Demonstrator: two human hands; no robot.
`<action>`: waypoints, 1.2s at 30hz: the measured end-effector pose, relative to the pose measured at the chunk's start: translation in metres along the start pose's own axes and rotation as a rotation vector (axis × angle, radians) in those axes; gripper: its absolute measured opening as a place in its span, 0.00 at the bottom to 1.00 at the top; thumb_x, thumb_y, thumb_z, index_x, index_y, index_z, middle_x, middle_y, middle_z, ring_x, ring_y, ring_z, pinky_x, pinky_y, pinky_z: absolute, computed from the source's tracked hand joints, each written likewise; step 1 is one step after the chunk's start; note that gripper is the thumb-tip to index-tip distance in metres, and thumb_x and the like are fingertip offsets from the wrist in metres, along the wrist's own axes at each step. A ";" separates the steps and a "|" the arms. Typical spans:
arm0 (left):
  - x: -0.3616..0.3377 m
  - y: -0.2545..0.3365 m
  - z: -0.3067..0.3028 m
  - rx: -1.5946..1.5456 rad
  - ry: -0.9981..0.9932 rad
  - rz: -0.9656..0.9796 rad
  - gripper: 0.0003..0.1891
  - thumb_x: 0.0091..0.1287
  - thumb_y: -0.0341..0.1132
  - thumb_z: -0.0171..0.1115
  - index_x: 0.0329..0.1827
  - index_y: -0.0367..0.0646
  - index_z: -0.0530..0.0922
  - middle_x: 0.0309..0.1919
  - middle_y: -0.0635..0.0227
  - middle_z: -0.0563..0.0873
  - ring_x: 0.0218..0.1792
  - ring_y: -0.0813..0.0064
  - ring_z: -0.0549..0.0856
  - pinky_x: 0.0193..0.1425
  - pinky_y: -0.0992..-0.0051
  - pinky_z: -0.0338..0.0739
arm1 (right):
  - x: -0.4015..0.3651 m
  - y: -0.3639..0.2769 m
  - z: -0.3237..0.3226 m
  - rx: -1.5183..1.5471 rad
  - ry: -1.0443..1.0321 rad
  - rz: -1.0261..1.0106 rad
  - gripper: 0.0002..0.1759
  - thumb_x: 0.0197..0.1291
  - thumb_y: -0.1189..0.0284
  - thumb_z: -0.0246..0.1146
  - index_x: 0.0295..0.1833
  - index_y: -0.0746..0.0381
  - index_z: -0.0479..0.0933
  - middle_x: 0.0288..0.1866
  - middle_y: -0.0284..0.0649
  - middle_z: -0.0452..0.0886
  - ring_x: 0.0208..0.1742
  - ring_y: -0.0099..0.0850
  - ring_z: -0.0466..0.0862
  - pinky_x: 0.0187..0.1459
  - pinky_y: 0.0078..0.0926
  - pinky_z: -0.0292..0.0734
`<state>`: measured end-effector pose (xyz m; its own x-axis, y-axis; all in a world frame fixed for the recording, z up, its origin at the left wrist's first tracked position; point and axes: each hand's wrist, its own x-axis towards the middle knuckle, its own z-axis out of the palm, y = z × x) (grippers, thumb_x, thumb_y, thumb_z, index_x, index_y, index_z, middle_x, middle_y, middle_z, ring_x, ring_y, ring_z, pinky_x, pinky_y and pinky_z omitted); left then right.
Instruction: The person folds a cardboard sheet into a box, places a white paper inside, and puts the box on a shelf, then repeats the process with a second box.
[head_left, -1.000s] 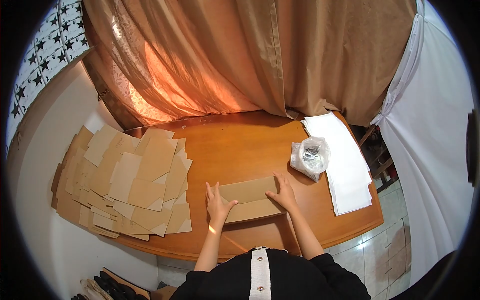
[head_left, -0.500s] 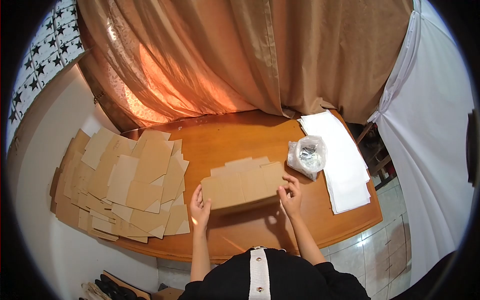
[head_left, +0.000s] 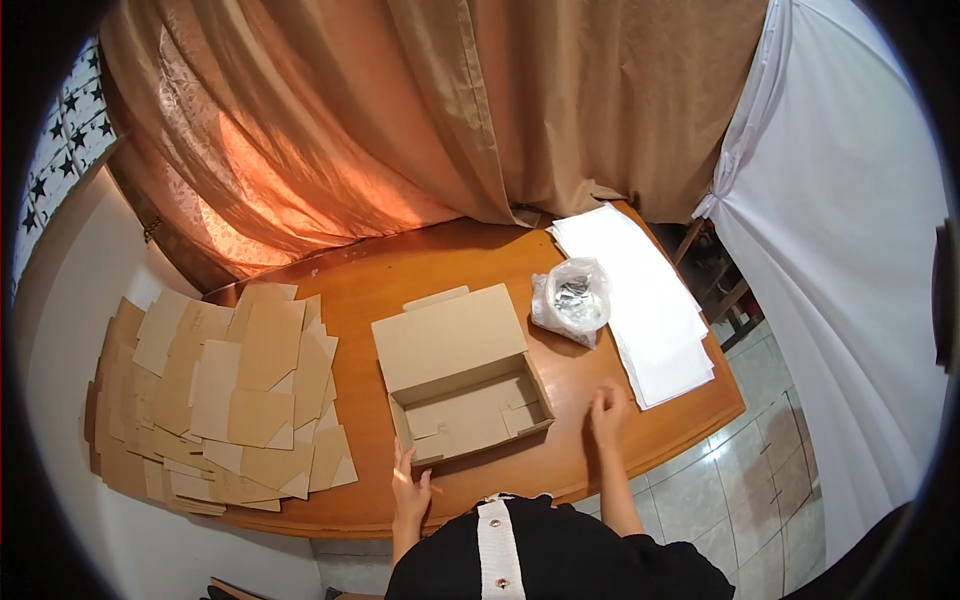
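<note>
An open cardboard box (head_left: 470, 430) sits on the table in front of me, its lid (head_left: 450, 335) raised and leaning back. Its inside shows the cardboard floor and small folded tabs. My left hand (head_left: 410, 488) is at the box's front left corner, fingers stretched along the side and thumb apart. Whether it presses on the cardboard is hard to make out. To the right of the box, my right hand (head_left: 608, 412) is over the tabletop, close to a stack of white paper sheets (head_left: 650, 320). Motion blurs its fingers, and nothing can be seen in it.
A spread pile of flat cardboard pieces (head_left: 240, 400) covers the left of the wooden table (head_left: 350, 285). An open plastic bag (head_left: 572, 300) of small silvery items stands behind and right of the box. Brown curtains (head_left: 560, 110) hang along the far edge.
The box has gone from being held between both hands to standing on the table with its lid up. My right hand has let go and moved away to the right. The view has shifted.
</note>
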<state>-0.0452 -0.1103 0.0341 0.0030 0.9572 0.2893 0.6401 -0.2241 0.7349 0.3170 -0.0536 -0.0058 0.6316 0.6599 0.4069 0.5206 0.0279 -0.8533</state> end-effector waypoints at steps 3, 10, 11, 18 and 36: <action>0.000 -0.001 0.002 -0.046 0.044 -0.052 0.20 0.50 0.19 0.62 0.48 0.37 0.73 0.68 0.46 0.59 0.61 0.47 0.70 0.57 0.65 0.74 | 0.030 0.032 -0.038 -0.340 -0.055 -0.025 0.17 0.56 0.79 0.52 0.52 0.67 0.72 0.47 0.49 0.79 0.52 0.44 0.76 0.62 0.49 0.59; 0.009 -0.016 0.013 -0.080 0.146 -0.005 0.10 0.48 0.21 0.65 0.32 0.35 0.74 0.64 0.44 0.65 0.56 0.48 0.76 0.51 0.67 0.76 | 0.043 0.073 -0.064 -0.963 -0.096 0.030 0.24 0.56 0.74 0.55 0.59 0.69 0.68 0.57 0.49 0.75 0.62 0.41 0.72 0.69 0.55 0.43; 0.010 -0.016 0.013 -0.063 0.143 -0.010 0.10 0.49 0.21 0.65 0.32 0.35 0.73 0.64 0.44 0.65 0.55 0.49 0.76 0.51 0.67 0.76 | 0.043 0.072 -0.067 -0.989 -0.154 0.015 0.23 0.56 0.74 0.55 0.59 0.68 0.68 0.55 0.49 0.77 0.58 0.40 0.75 0.69 0.53 0.43; 0.014 0.006 0.003 -0.058 0.144 0.055 0.13 0.50 0.28 0.68 0.38 0.36 0.75 0.67 0.43 0.60 0.62 0.45 0.69 0.59 0.60 0.70 | 0.051 0.040 -0.072 -0.873 -0.048 0.055 0.13 0.54 0.73 0.59 0.45 0.61 0.81 0.38 0.46 0.84 0.44 0.40 0.82 0.69 0.49 0.45; 0.085 0.109 0.008 -0.162 0.066 0.378 0.24 0.51 0.26 0.64 0.54 0.44 0.73 0.64 0.57 0.67 0.67 0.50 0.61 0.67 0.56 0.57 | -0.002 -0.177 -0.036 -0.025 -0.504 -0.407 0.09 0.52 0.73 0.62 0.40 0.57 0.82 0.34 0.34 0.84 0.35 0.28 0.81 0.57 0.36 0.61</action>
<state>0.0309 -0.0517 0.1341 0.1624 0.7894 0.5919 0.4743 -0.5885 0.6548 0.2438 -0.0872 0.1563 0.0372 0.8718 0.4884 0.6784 0.3369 -0.6530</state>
